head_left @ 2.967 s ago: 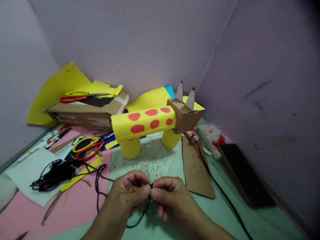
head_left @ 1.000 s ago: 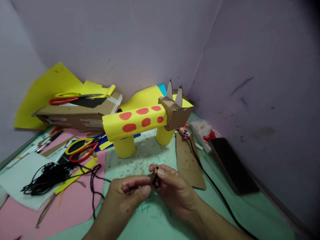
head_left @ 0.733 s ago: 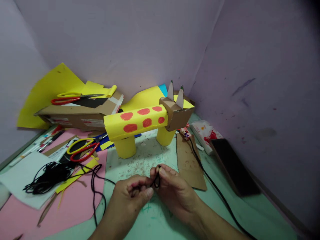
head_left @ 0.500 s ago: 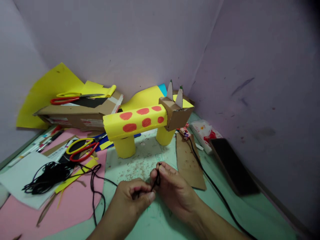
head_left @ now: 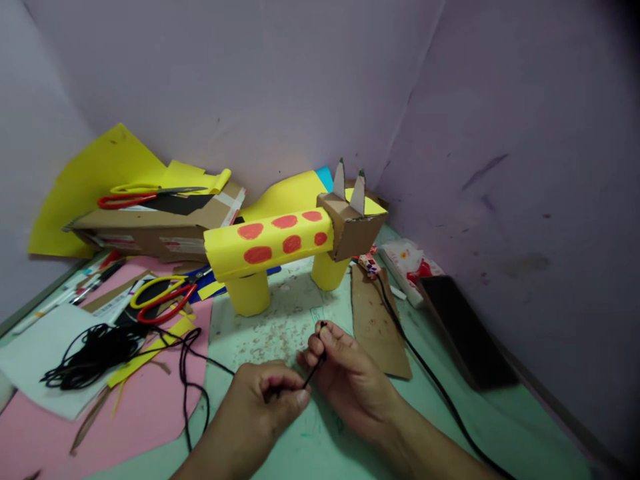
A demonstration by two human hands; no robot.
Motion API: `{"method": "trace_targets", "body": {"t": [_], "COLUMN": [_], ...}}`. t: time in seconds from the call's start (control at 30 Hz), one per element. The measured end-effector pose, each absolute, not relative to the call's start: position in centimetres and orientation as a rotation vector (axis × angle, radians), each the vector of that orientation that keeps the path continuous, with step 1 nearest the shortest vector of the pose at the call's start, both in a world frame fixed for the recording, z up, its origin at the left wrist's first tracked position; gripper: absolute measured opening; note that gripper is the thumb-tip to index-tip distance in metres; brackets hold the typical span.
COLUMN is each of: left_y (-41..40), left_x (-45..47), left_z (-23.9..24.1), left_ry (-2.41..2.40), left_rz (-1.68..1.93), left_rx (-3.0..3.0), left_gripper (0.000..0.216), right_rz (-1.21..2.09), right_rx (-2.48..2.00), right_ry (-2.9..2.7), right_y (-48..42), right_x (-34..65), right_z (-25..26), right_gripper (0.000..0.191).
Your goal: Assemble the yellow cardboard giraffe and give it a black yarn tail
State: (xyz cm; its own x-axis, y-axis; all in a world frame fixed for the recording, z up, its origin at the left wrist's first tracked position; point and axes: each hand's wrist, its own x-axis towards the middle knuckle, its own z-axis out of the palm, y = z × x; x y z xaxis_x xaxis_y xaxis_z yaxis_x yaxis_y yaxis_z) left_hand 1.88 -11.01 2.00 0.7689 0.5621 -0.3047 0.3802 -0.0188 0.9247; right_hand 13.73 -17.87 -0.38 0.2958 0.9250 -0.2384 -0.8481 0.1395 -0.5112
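And there it was, the thin black cord (head_left: 315, 372), drawn straight between two hands above the pale green tabletop (head_left: 280, 293)! The left hand (head_left: 256, 408) was curled in, thumb and forefinger nipping the cord; the right hand (head_left: 350, 387), loosely cupped, pinched a bunched part up at its thumb and fingertips, apparently so each could pull against the other. The spare tangle lay well to the left, partly on a white paper sheet (head_left: 40, 341), probably to keep it clear of the fingers (a slack strand trailed over the pink sheet (head_left: 150, 413) towards the left hand). As for looks: dull, slender, limp in its coils, with a dark, knot-like lump at the right fingertips, too small to make out.
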Motion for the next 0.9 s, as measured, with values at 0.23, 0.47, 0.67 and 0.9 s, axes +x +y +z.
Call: {"method": "trace_targets", "body": {"t": [0.23, 0.47, 0.67, 0.9], "left_y": [-11.0, -10.7, -10.3, -10.3], "left_x": [2.0, 1.5, 0.7, 0.6], "left_z": [2.1, 1.6, 1.7, 3.0], "left_ry": [0.714, 0.778, 0.8, 0.927], "left_rz": [0.123, 0.196, 0.328, 0.442], "left_rx": [1.7, 1.659, 1.644, 1.724], "left_gripper": [0.029, 0.022, 0.02, 0.017], "right_rz": [1.292, 1.221, 1.118, 1.078], "right_rx": [-0.588, -0.678, -1.066, -1.197], "right_ry": [-0.089, -0.116, -0.383, -0.601], "right_y": [-17.9, -17.9, -18.2, -18.5], "right_x": [13.9, 14.0, 13.8, 13.7], "right_z": [-0.1, -0.2, -1.0, -1.2], "right_gripper": [0.033, 0.033, 0.03, 0.025]}}
